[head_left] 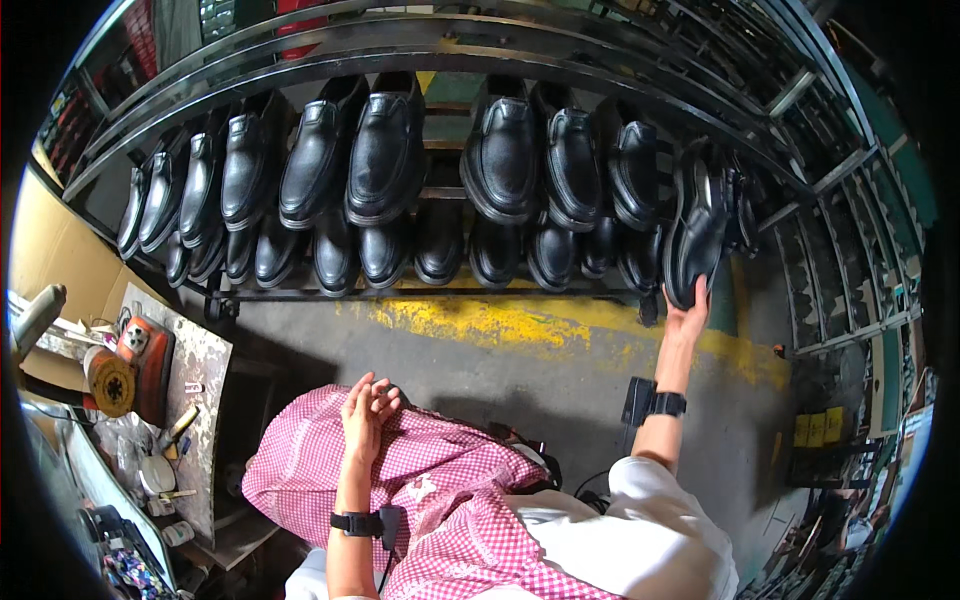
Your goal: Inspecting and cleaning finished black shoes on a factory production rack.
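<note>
My right hand point(688, 312) reaches out to the rack and grips a black leather shoe point(695, 235) by its toe end. The shoe hangs at the right end of the row, toe toward me. My left hand point(370, 408) hovers over my lap, above the pink checked apron point(310, 440), its fingers loosely bent and apart with nothing visible in them. Several black loafers point(387, 150) stand side by side on the rack's upper tier. More black shoes point(385, 250) line the lower tier, partly hidden by those above.
A metal rack point(440, 62) spans the far side. To my left, a worn workbench point(205, 370) carries an orange power tool point(145, 350), a brush and small containers. Another shelving rack point(850, 325) stands at right, near yellow boxes point(818, 428). Worn yellow paint point(490, 325) marks the floor.
</note>
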### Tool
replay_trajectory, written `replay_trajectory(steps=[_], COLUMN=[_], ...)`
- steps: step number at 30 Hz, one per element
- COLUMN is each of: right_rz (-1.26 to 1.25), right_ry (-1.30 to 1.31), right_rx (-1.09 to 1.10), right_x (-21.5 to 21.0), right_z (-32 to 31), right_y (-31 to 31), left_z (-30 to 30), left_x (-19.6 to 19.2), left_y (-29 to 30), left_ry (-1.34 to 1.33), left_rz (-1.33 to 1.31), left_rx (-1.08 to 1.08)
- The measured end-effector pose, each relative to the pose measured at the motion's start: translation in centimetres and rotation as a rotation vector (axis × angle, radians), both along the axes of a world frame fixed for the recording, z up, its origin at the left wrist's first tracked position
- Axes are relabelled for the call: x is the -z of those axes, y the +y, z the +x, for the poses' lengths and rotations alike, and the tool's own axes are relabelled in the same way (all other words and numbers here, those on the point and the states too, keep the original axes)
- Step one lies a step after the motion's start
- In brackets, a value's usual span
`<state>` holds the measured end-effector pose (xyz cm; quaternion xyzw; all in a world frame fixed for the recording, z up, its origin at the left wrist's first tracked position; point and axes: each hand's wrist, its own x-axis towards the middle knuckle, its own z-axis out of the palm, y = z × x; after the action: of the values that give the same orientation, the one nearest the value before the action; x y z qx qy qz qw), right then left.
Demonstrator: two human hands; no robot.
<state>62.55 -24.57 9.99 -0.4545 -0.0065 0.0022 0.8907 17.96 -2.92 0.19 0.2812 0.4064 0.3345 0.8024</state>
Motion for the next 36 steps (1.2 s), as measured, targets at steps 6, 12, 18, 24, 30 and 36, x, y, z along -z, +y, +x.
replay_trajectory(steps=[6, 12, 18, 24, 30, 36], right_rz=[-0.627, -1.225, -0.595, 0.045, 0.523, 0.325], right_ry=[-0.048, -0.534, 0.113, 0.222, 0.111, 0.202], right_rx=[-0.081, 0.591, -0.210, -0.278, -0.980, -1.259], right_x=[-6.1, -5.3, -4.8, -1.8, 6.7, 8.0], right_z=[4.6, 2.3, -0.9, 0.7, -3.3, -9.3], right_y=[5.8, 6.4, 13.6, 10.8, 2.0, 6.4], left_z=[-0.6, -0.3, -0.8, -1.2, -1.0, -1.6], left_x=[0.3, -0.3, 0.1, 0.4, -0.2, -1.1], left_y=[0.3, -0.1, -0.1, -0.8, -0.7, -0.3], left_ry=[-0.041, -0.052, -0.016, -0.049, -0.091, -0.158], left_rz=[-0.033, -0.023, -0.002, 0.015, -0.017, -0.009], left_rx=[-0.015, -0.045, -0.020, -0.059, -0.001, -0.093])
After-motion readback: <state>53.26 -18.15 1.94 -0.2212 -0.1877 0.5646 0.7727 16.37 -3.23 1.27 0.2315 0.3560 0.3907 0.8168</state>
